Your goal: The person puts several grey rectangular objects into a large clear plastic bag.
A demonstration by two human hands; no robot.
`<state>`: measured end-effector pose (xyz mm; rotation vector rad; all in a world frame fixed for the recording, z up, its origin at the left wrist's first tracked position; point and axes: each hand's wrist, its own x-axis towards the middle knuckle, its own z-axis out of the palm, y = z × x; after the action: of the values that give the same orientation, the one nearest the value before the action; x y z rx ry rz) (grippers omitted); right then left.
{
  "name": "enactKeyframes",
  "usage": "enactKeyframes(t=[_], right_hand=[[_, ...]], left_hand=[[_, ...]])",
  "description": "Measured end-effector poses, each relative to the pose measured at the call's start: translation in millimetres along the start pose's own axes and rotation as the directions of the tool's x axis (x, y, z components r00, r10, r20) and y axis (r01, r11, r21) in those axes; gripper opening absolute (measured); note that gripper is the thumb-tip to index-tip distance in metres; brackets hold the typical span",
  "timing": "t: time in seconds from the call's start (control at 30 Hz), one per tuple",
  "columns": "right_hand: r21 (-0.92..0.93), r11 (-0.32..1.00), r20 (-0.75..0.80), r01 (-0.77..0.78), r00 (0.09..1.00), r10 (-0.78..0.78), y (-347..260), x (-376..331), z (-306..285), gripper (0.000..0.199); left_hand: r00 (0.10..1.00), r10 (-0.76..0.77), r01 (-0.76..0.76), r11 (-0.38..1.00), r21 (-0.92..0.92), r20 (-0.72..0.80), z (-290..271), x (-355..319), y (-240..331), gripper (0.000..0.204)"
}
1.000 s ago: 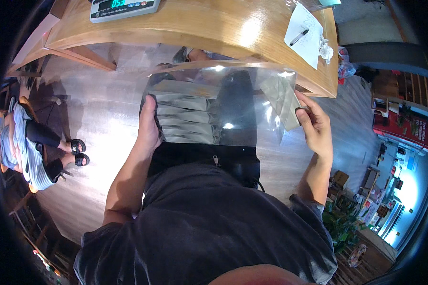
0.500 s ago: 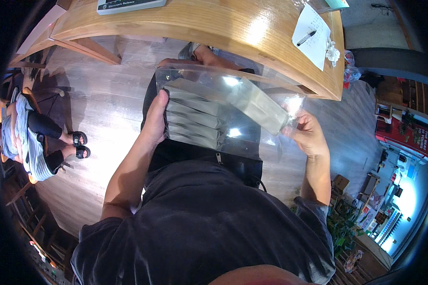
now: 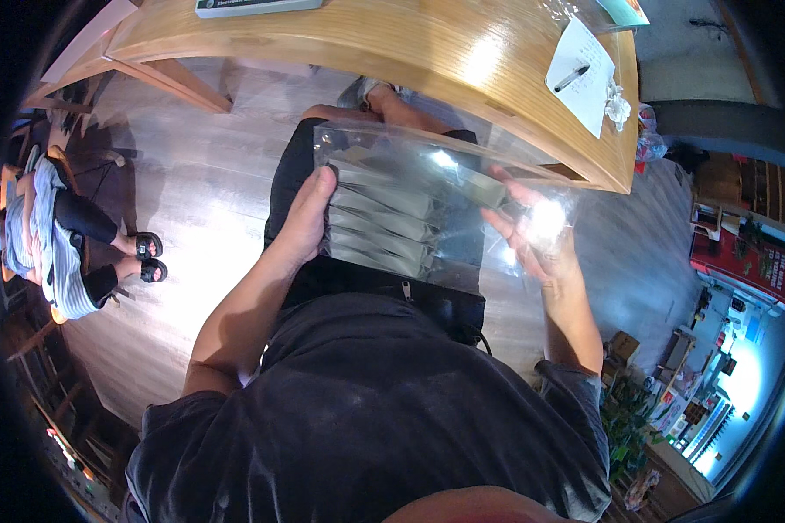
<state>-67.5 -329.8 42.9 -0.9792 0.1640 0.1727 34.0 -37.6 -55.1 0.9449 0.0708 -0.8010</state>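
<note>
Seated person, head view looking down over a dark shirt (image 3: pixel 366 418) and lap. Both hands hold a clear plastic bag (image 3: pixel 410 209) above the knees, in front of the table.

Left hand (image 3: pixel 305 218): fingers curled round the bag's left edge, thumb on top, closed on it. Right hand (image 3: pixel 532 235): palm up and fingers spread wide under the bag's right side; glare on the plastic hides the fingertips, so how firm the hold is cannot be told. Bag is tilted, right end higher and nearer the table edge. Inside, a stack of flat grey-green packets (image 3: pixel 384 218) lies in overlapping rows toward the left half; the right half looks slack and see-through.

Surface: a light wooden table (image 3: pixel 392 44) with a curved front edge runs across the top of the view. On it, a white paper (image 3: pixel 580 74) with a dark pen (image 3: pixel 571 78) lying across it at the right end, a crumpled scrap of clear wrap (image 3: pixel 617 106) just beside the paper, and a flat grey device (image 3: pixel 253 7) at the upper rim.

Room: pale grey wood-look floor (image 3: pixel 192 200), bright light patches on it. Far left, another person (image 3: pixel 52 235) sits in a striped top and black sandals. Lower right, plants (image 3: pixel 624 418) and cluttered shelving (image 3: pixel 741 261) in blue-white light.
</note>
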Motion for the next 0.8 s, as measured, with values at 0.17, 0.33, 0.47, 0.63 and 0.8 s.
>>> enactKeyframes(t=[0.17,0.33,0.47,0.63,0.8], right_hand=[[-0.257,0.961,0.187,-0.097,0.971,0.148,5.5,11.3,-2.4,0.046],[-0.803,0.581,0.271,0.134,0.950,0.156,-14.5,26.9,42.7,0.044],[-0.899,0.300,0.381,0.320,0.908,0.175,-23.5,32.9,51.7,0.039],[-0.857,0.303,0.482,0.416,0.857,0.185,-16.7,31.6,51.8,0.034],[-0.812,0.382,0.540,0.441,0.816,0.206,-7.5,33.3,58.1,0.035]], left_hand=[[0.990,0.019,-0.023,0.999,0.025,0.143,6.1,-2.8,1.3,0.065],[0.981,0.014,-0.030,0.997,0.077,0.196,0.9,0.5,-4.6,0.065],[0.980,0.003,-0.016,0.998,0.063,0.198,3.9,-1.1,-1.5,0.064],[0.964,0.133,-0.174,0.970,0.170,0.228,4.3,2.6,-1.3,0.069],[0.950,0.193,-0.259,0.925,0.277,0.244,10.7,-2.0,-1.8,0.073]])
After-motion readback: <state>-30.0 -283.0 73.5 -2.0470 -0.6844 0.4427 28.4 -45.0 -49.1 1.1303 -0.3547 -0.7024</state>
